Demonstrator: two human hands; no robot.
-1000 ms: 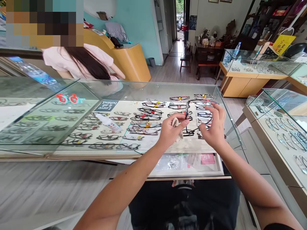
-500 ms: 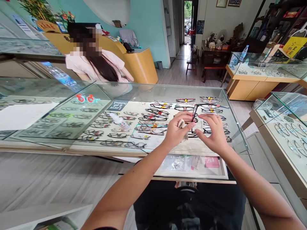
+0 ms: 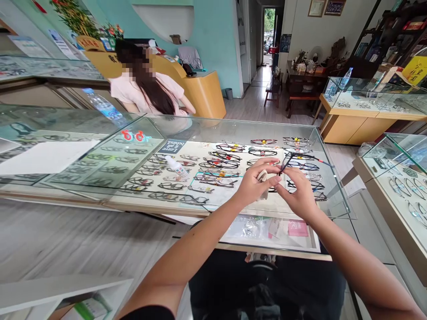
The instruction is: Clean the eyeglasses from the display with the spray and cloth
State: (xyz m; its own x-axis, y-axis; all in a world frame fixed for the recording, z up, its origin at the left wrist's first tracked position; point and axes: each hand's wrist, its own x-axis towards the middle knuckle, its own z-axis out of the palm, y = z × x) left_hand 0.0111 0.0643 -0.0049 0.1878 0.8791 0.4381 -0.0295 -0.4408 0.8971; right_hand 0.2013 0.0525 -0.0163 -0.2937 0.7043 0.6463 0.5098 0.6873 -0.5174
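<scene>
Above the glass counter, my left hand (image 3: 255,183) is closed round a pale cloth (image 3: 264,186) and grips the near side of a pair of dark-framed eyeglasses (image 3: 287,162). One temple of the glasses stretches out to the right and ends in a red and blue tip. My right hand (image 3: 300,192) is closed at the lower part of the same frame, its fingers bent and thumb close to the left thumb; the exact contact is partly hidden. On the countertop to the left lies a small white bottle (image 3: 176,167).
Rows of eyeglasses (image 3: 222,162) fill the glass display case (image 3: 240,122). Below is an open drawer (image 3: 313,240) with plastic bags and a pink packet (image 3: 298,229). A water bottle (image 3: 105,106) and white paper (image 3: 46,158) are on the left. A person (image 3: 150,89) sits beyond the counter.
My right hand has closed in from spread fingers onto the eyeglasses, and both hands are nearer each other. The view has shifted a little to the left.
</scene>
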